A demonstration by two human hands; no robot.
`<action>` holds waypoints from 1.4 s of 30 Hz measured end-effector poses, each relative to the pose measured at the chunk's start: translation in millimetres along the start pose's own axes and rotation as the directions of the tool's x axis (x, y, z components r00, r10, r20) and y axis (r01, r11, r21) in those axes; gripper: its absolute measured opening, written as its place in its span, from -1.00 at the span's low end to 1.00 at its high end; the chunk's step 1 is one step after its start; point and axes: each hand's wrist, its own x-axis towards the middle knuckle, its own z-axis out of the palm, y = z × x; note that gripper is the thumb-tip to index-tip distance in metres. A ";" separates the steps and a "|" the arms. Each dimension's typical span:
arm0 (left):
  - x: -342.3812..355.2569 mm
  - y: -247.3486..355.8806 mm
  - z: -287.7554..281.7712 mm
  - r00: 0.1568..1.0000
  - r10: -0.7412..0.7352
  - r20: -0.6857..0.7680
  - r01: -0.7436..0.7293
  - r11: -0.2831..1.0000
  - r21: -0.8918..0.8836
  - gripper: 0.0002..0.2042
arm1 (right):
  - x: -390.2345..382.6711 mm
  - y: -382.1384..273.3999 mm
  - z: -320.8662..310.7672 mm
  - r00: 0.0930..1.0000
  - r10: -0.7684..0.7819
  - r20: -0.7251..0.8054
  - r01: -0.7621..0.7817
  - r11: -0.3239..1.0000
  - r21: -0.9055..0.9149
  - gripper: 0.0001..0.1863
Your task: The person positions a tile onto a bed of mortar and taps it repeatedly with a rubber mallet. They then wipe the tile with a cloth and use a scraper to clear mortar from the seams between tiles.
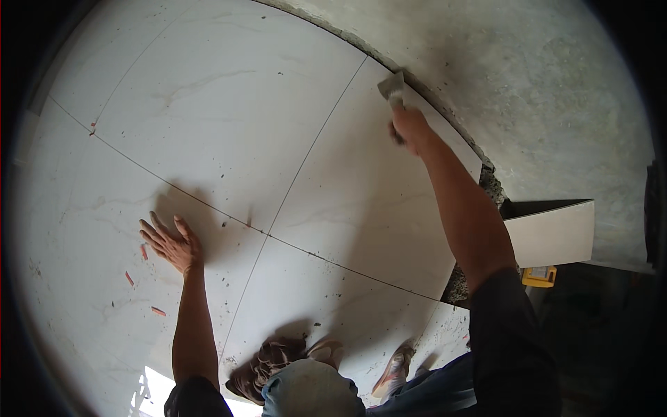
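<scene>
My right hand (410,129) is wrapped round the handle of a putty knife (392,86). Its broad grey blade touches the far edge of a large white marbled floor tile (347,160), beside the gap along the concrete wall. Over on the left, my left hand (174,244) lies with fingers spread on another white tile (104,201). Small red plastic pieces (129,278) are scattered next to that hand. Thin dark joints run between the tiles and cross near the middle.
A bare grey concrete wall (542,90) curves along the far right. Rough mortar (492,186) shows by the tile's right edge, near a leaning tile piece (552,233) and a yellow object (539,276). Dark brown cloth (267,368) lies near my feet. Dirt crumbs dot the tiles.
</scene>
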 end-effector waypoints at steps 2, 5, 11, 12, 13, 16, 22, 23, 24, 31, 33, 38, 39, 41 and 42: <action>-4.0 0.8 2.6 0.993 -0.031 0.118 0.024 0.998 0.054 -0.30 | 51.6 -20.6 14.4 0.996 0.077 -0.035 -0.077 0.997 -0.008 -0.73; -1.4 0.6 -1.0 0.987 -0.026 0.158 0.016 0.998 0.065 -0.29 | 92.7 -42.5 42.0 0.989 0.127 -0.077 -0.124 0.991 0.045 -0.78; -2.9 0.8 -3.2 0.979 -0.005 0.205 0.001 1.000 0.016 -0.31 | 131.3 -48.5 57.0 0.986 0.152 -0.069 -0.153 0.988 -0.007 -0.77; -2.8 -0.7 -3.4 0.982 0.012 0.190 -0.012 1.000 0.001 -0.32 | 132.9 -53.1 62.8 0.986 0.150 -0.067 -0.151 0.988 -0.013 -0.77; -2.8 -2.4 -3.6 0.984 0.028 0.174 -0.026 1.000 -0.014 -0.32 | 134.0 -55.9 69.5 0.985 0.147 -0.089 -0.150 0.988 -0.023 -0.76; 0.2 -7.4 -5.9 0.983 0.032 0.180 -0.040 0.998 0.043 -0.34 | 133.9 -56.6 105.3 0.985 0.117 -0.123 -0.120 0.993 -0.017 -0.79; -0.5 -3.9 -4.5 0.978 0.057 0.201 -0.070 0.996 0.056 -0.36 | 212.0 -16.5 107.6 1.000 0.021 -0.007 -0.020 0.749 -0.662 -0.86; -0.5 -4.6 -5.7 0.979 0.053 0.198 -0.065 0.996 0.056 -0.36 | 220.3 -7.0 108.9 0.997 0.023 0.079 0.051 0.586 -0.809 -0.87; 0.6 -4.0 -6.8 0.977 0.058 0.204 -0.073 0.995 0.064 -0.36 | 227.2 1.8 108.6 0.987 0.024 0.161 0.139 0.396 -0.908 -0.87; 2.4 -3.4 -9.7 0.964 0.060 0.260 -0.086 0.992 0.093 -0.37 | 211.4 -39.8 87.3 0.971 0.231 -0.058 -0.236 0.901 -0.364 -0.89; 4.4 -7.1 -13.4 0.967 0.056 0.247 -0.085 0.990 0.110 -0.37 | 187.8 -88.0 86.1 0.957 0.289 -0.035 -0.285 0.905 -0.315 -0.89; -2.1 2.1 -8.7 0.955 0.045 0.293 -0.072 0.994 0.084 -0.37 | 165.1 -102.0 65.3 0.946 0.321 -0.034 -0.314 0.887 -0.339 -0.89; -1.8 2.5 -7.6 0.956 0.050 0.290 -0.074 0.995 0.072 -0.37 | 160.2 -101.1 69.0 0.943 0.330 -0.034 -0.320 0.880 -0.350 -0.89; -0.9 3.7 -8.0 0.951 0.040 0.306 -0.067 0.995 0.076 -0.37 | 144.6 -95.2 79.8 0.935 0.341 -0.096 -0.352 0.866 -0.354 -0.86; 2.2 4.7 -9.2 0.954 0.041 0.297 -0.063 0.996 0.065 -0.37 | 133.8 -90.1 85.9 0.929 0.359 -0.087 -0.365 0.855 -0.368 -0.86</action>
